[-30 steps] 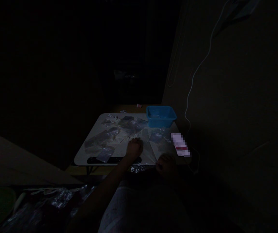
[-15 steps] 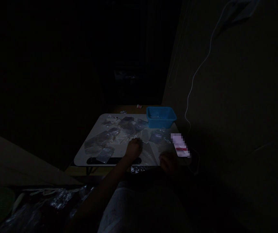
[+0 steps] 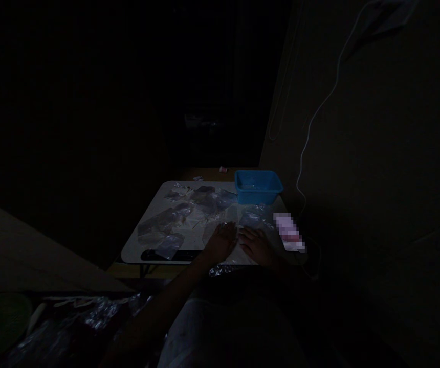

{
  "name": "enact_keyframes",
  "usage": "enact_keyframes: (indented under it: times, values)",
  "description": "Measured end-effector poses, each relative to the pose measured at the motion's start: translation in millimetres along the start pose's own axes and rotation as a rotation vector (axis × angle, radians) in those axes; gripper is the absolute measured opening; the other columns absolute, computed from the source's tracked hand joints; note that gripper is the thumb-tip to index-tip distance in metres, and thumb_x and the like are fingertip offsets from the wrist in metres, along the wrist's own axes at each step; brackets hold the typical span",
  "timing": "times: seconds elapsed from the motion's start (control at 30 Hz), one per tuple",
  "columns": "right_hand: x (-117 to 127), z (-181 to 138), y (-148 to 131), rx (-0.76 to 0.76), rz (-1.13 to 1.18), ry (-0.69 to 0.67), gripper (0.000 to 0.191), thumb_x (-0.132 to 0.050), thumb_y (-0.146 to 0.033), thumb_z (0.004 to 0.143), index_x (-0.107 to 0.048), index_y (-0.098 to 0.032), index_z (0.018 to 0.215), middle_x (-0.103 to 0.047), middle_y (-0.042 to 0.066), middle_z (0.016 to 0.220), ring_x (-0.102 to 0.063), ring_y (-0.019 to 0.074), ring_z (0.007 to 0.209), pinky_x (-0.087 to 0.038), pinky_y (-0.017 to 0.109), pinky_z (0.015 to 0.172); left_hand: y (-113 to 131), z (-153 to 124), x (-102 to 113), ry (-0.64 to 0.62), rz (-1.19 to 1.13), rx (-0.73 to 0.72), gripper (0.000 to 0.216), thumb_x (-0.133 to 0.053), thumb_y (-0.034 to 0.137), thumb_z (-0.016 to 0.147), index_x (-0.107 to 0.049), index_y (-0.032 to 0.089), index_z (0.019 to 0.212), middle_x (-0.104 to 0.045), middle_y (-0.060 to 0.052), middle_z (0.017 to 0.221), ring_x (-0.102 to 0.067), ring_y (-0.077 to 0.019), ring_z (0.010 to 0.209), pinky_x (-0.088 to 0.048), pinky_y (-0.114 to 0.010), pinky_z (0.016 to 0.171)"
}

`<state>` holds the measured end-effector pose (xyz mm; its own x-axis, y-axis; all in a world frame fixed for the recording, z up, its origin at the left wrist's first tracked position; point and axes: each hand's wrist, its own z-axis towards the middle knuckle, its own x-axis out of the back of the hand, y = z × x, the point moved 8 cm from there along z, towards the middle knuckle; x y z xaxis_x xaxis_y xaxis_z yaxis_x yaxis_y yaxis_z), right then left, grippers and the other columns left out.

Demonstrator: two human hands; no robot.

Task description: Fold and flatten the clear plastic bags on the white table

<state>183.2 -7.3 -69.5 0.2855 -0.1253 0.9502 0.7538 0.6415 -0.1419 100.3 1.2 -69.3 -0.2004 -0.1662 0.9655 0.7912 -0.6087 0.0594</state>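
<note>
My left hand (image 3: pixel 222 242) lies flat near the front of the white folding table (image 3: pixel 131 245), its fingers stretched forward. Close beside it, my right hand (image 3: pixel 254 243) also rests with fingers spread. Both press on a thin clear plastic sheet or bag (image 3: pixel 238 255), whose edges are hard to make out in the dim light. Ahead of my right hand is another clear plastic bag (image 3: pixel 251 219). Several more crumpled clear plastic bags (image 3: pixel 214 200) cover the left and back of the table.
A blue plastic basin (image 3: pixel 258 196) stands at the table's back right corner. A lit phone (image 3: pixel 288 230), blurred out, lies at the right edge. A white cable (image 3: pixel 309 128) runs down the right wall. Shiny plastic (image 3: pixel 103 312) and a green round object (image 3: pixel 1 322) are low on the left.
My right hand has moved left and forward from the table's front edge to lie flat beside my left hand. The left hand's curled fingers have straightened out.
</note>
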Motion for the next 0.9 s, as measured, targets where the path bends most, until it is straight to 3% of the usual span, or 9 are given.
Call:
enact_keyframes:
  times: [0.17, 0.47, 0.7, 0.9]
  values:
    - [2, 4, 4, 0.009, -0.005, 0.003, 0.033, -0.041, -0.024, 0.082, -0.047, -0.020, 0.115, -0.046, 0.008, 0.125, -0.034, 0.0208, 0.119, -0.025, 0.041, 0.091, 2, -5, -10, -0.084, 0.077, 0.027, 0.045, -0.027, 0.034, 0.087, -0.036, 0.009, 0.123, -0.036, -0.015, 0.131, -0.027, -0.0239, 0.123, -0.019, -0.044, 0.100]
    - [-3, 17, 16, 0.000, -0.044, -0.006, 0.032, -0.043, -0.026, 0.082, -0.050, -0.022, 0.112, -0.049, 0.007, 0.121, -0.036, 0.0217, 0.116, -0.025, 0.041, 0.091, 0, -6, 7, -0.030, 0.077, 0.051, 0.037, -0.026, 0.033, 0.087, -0.047, 0.015, 0.113, -0.048, -0.011, 0.121, -0.039, -0.0236, 0.114, -0.022, -0.048, 0.097]
    - [-1, 19, 20, -0.011, -0.063, 0.007, 0.032, -0.046, -0.030, 0.081, -0.051, -0.021, 0.111, -0.050, 0.006, 0.120, -0.035, 0.0226, 0.115, -0.026, 0.040, 0.091, -6, -4, -8, -0.109, 0.061, 0.040, 0.046, -0.021, 0.034, 0.088, -0.034, 0.010, 0.125, -0.035, -0.014, 0.132, -0.027, -0.0238, 0.123, -0.019, -0.046, 0.099]
    - [3, 35, 30, -0.097, -0.094, 0.038, 0.037, -0.048, -0.034, 0.080, -0.049, -0.019, 0.113, -0.049, 0.009, 0.120, -0.037, 0.0237, 0.114, -0.027, 0.040, 0.089, -8, -3, -10, -0.140, 0.051, 0.060, 0.047, -0.022, 0.034, 0.088, -0.033, 0.010, 0.126, -0.033, -0.014, 0.133, -0.026, -0.0246, 0.123, -0.019, -0.048, 0.098]
